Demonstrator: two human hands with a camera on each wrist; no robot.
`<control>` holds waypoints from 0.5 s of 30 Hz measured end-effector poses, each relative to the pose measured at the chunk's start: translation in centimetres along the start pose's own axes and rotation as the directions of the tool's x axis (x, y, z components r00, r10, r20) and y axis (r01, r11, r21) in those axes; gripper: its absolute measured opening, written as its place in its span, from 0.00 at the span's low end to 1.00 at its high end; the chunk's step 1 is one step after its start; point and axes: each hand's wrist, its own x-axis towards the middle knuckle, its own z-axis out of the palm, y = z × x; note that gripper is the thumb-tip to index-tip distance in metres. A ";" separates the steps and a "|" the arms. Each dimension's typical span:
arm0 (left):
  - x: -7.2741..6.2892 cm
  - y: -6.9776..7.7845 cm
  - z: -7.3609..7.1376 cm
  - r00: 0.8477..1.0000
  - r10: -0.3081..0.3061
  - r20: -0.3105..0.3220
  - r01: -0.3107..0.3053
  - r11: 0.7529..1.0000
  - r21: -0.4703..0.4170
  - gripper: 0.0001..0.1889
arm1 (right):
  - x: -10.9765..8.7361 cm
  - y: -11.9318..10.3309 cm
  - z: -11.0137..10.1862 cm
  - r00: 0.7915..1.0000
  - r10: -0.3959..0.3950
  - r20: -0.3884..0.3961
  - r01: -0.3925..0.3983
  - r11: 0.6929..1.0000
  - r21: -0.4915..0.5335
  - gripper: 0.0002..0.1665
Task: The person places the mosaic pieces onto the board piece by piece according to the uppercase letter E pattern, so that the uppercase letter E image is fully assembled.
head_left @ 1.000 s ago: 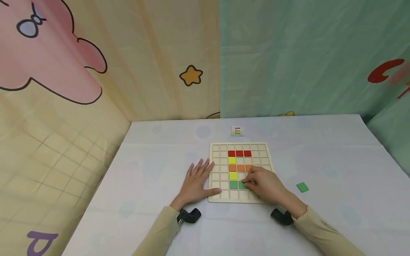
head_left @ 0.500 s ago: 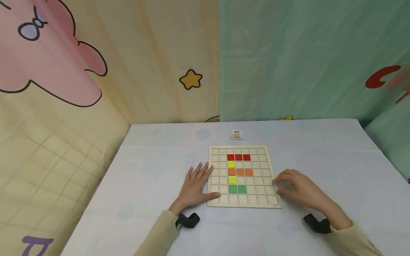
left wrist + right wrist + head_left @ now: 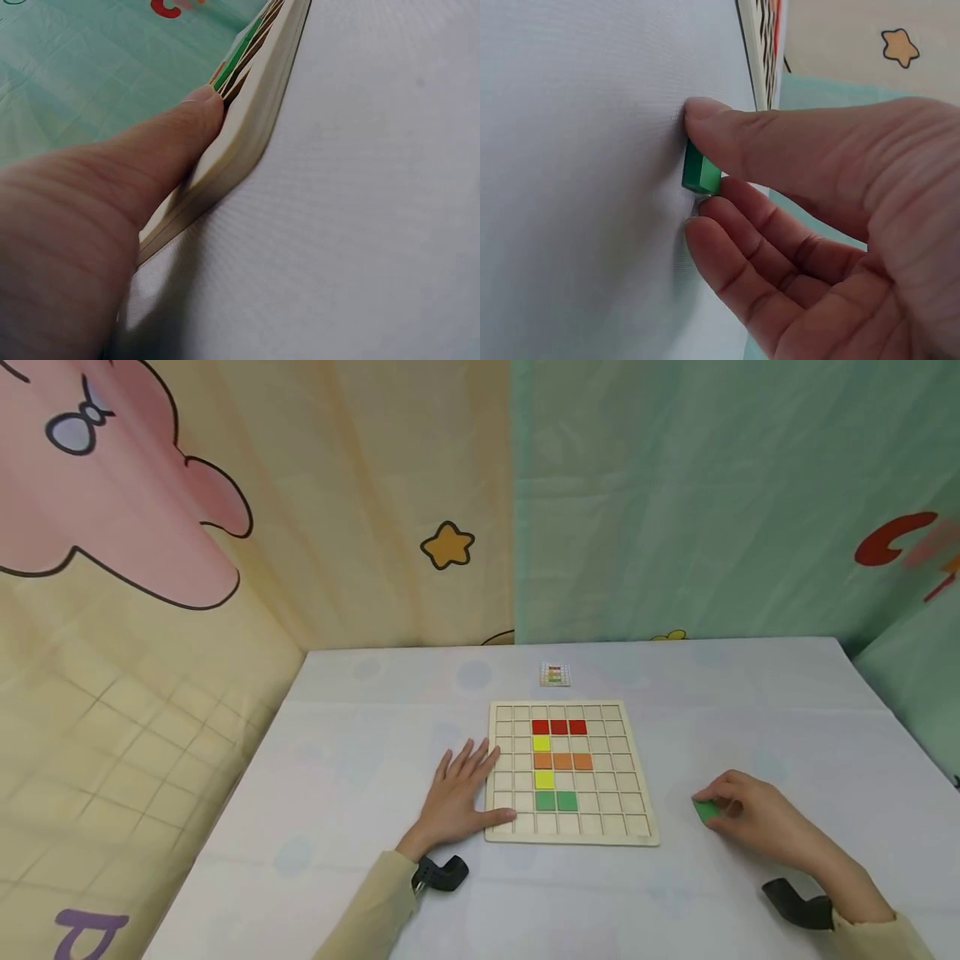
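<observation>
A wooden grid board (image 3: 609, 823) lies flat on the table. Set in its cells are three red tiles (image 3: 558, 727), two yellow tiles (image 3: 542, 743), three orange tiles (image 3: 562, 762) and two green tiles (image 3: 545, 801). Spread over the board's left edge, my left hand (image 3: 453, 800) rests with straight fingers; in the left wrist view its thumb (image 3: 180, 124) presses on the board's border. To the right of the board, my right hand (image 3: 761, 818) pinches a loose green square tile (image 3: 703, 171) at its edges, down at the tabletop. The thumb covers part of that tile.
Behind the board lies a small card (image 3: 555, 675) printed with a coloured grid pattern. A pale cloth covers the table (image 3: 360, 727). Printed curtains (image 3: 645, 527) stand along the table's back and sides. A black wrist mount (image 3: 798, 906) sits under each wrist.
My right hand has left the second green tile in the board and moved right to the loose green tile, which it now pinches. The left hand stays on the board.
</observation>
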 end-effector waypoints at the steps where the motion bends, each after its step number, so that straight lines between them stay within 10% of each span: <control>1: 0.0 0.0 0.0 1.000 0.004 -0.003 -0.004 1.000 -0.002 0.50 | 0.1 0.1 0.1 1.000 -0.016 -0.014 0.016 1.000 -0.001 0.17; 15: 0.1 0.0 -0.1 1.000 -0.008 0.019 0.008 1.000 0.005 0.50 | 2.9 -3.0 0.9 0.992 -0.084 -0.097 0.092 0.993 0.074 0.16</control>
